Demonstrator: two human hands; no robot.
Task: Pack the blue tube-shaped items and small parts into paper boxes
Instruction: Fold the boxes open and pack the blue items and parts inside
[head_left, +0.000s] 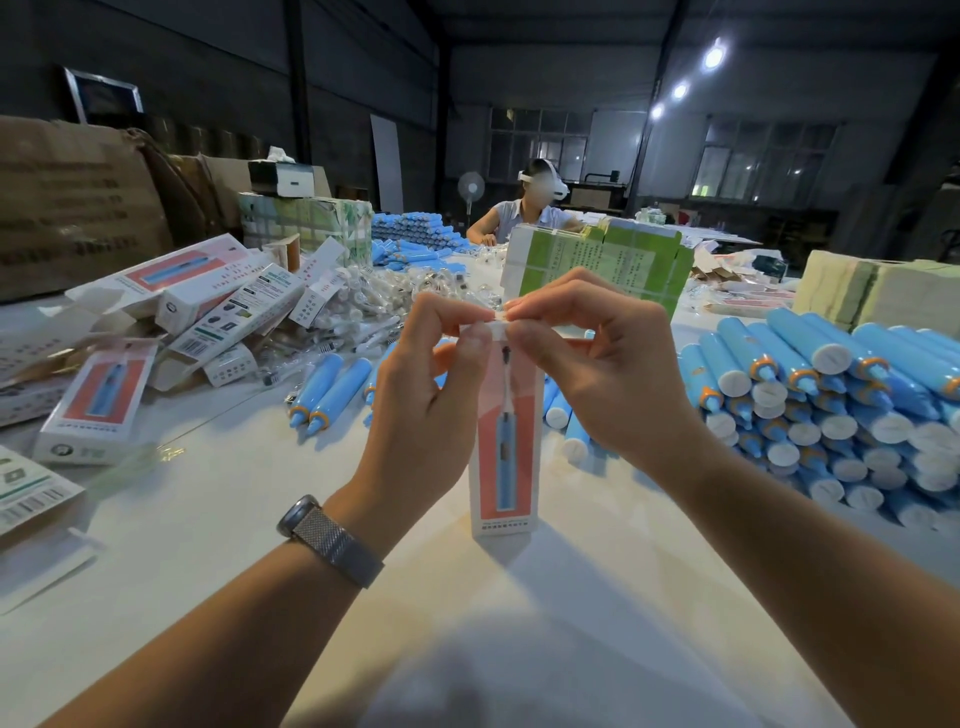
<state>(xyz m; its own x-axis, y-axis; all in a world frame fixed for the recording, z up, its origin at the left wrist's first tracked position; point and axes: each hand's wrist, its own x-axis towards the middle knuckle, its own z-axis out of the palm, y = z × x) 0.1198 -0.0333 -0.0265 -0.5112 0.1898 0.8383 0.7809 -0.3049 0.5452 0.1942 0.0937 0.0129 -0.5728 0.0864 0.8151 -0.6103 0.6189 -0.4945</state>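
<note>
1. Two hands work at the top flap of one upright paper box (503, 441) standing on the white surface (218, 519): the left hand (431, 395) and the right hand (597, 364) each pinch the white flap between thumb and fingertips, their grips meeting at the box's top edge.
2. Below the grips, the box front shows a pink panel with a picture of a blue tube-shaped device and a line of small print at the bottom, too small to read.
3. Left of the grips lies a heap of packed boxes (208, 306) of the same pink-and-white design, some showing barcodes and green-lettered side panels; the text is not legible.
4. Just behind the left hand lie loose blue tubes (332, 384) with orange collars, and beyond them a pile of small parts in clear bags (363, 306).
5. Right of the grips, a large stack of blue tubes (831, 405) with white end caps is piled up.
6. Behind the grips stands a bundle of flat green-and-white cartons (597, 260) with printed text, unreadable.
7. A metal mesh watch band (332, 540) circles the left wrist.
</note>
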